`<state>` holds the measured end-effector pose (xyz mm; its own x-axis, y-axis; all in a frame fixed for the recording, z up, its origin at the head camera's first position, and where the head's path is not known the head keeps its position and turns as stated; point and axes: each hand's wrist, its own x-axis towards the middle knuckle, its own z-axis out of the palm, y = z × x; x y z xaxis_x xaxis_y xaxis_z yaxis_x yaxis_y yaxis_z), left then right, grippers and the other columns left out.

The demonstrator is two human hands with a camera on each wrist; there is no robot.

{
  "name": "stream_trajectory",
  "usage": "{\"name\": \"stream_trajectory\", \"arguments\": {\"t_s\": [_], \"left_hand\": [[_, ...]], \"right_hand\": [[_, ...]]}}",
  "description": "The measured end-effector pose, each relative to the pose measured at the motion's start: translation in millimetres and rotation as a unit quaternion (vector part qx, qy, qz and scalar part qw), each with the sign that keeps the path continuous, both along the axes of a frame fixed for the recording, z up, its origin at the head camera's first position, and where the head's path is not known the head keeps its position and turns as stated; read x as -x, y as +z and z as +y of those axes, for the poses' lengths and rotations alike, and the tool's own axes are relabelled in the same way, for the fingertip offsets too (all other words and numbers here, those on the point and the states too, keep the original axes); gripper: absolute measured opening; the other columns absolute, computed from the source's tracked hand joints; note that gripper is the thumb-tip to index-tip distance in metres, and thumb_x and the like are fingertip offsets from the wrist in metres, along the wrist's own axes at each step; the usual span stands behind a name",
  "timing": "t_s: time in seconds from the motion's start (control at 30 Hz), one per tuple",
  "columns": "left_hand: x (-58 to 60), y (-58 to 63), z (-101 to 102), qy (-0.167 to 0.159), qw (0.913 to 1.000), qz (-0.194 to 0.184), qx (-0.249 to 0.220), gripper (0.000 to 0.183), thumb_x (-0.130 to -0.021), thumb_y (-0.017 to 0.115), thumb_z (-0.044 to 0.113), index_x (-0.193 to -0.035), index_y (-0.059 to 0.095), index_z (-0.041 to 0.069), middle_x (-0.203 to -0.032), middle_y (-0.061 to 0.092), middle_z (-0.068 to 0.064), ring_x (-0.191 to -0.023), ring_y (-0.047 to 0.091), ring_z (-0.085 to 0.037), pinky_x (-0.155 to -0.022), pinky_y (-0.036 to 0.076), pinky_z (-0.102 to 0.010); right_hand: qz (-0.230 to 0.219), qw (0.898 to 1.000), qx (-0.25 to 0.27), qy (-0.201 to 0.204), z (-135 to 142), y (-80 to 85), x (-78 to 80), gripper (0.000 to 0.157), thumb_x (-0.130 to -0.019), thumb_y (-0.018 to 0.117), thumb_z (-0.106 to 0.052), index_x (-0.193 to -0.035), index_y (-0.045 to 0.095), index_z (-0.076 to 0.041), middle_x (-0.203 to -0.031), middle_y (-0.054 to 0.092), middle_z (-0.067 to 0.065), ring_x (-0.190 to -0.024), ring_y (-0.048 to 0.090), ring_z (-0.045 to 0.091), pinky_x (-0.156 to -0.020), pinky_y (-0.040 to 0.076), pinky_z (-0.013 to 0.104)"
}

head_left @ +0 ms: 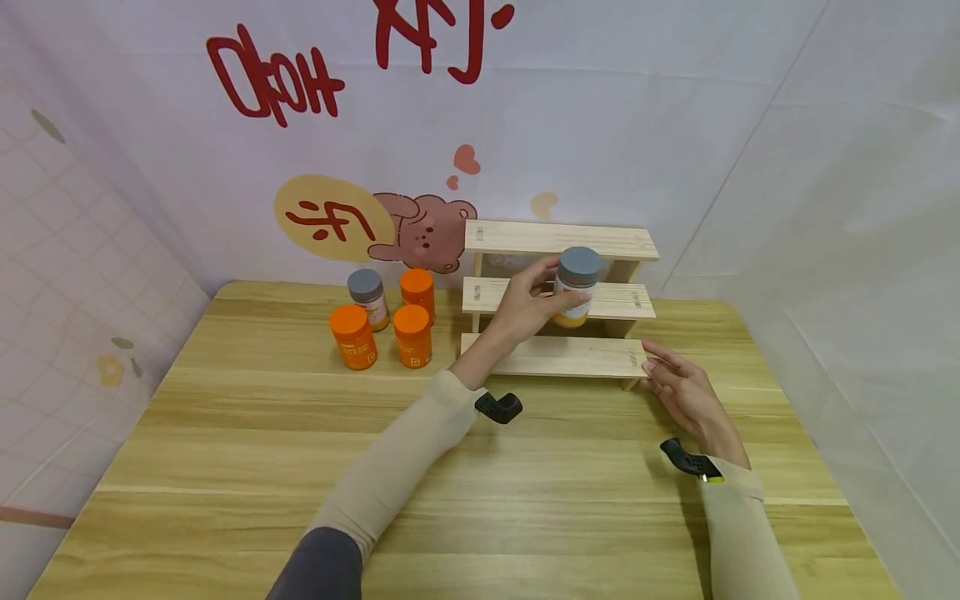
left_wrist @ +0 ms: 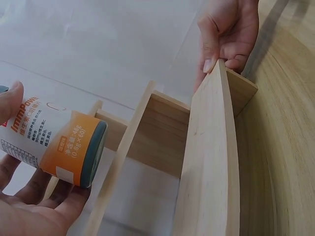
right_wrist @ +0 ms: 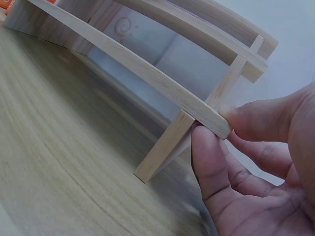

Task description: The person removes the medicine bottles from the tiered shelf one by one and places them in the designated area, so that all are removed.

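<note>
In the head view my left hand (head_left: 529, 302) grips a supplement bottle (head_left: 574, 292) with a grey lid, held in front of the middle tier of a wooden three-tier shelf (head_left: 558, 354). The left wrist view shows the bottle's white and orange label (left_wrist: 59, 135) close up, with fingers and thumb around it and the bottle tilted. At the shelf's right end, my right hand (head_left: 686, 396) pinches the corner of the lowest board. In the right wrist view, thumb and fingers (right_wrist: 211, 157) clasp that board end (right_wrist: 209, 118) from above and below.
Left of the shelf stand three orange bottles (head_left: 353, 337) and one grey-lidded bottle (head_left: 368, 297) on the wooden table (head_left: 262, 467). Behind the table hangs a pale printed backdrop (head_left: 600, 125) with red lettering and a cartoon bear (head_left: 431, 237).
</note>
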<state>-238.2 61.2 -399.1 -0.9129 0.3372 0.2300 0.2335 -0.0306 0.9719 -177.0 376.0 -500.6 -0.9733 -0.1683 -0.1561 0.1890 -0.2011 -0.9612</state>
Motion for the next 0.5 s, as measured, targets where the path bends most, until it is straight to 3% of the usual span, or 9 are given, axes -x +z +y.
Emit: {"name": "stream_trajectory", "arguments": {"t_s": [0.5], "left_hand": [[-19.2,7.3,-30,0.012,0.9990,-0.026,-0.033,0.053,-0.091,0.080,0.022,-0.140,0.060,0.026,-0.130,0.067,-0.004,-0.113,0.064,-0.019,-0.096,0.055,-0.035]], "right_hand": [[0.001,1.000,0.002,0.000,0,0.7,0.7,0.064,-0.103,0.060,-0.010,-0.159,0.031,0.000,-0.122,0.062,-0.004,-0.097,0.064,0.005,-0.083,0.058,0.020]]}}
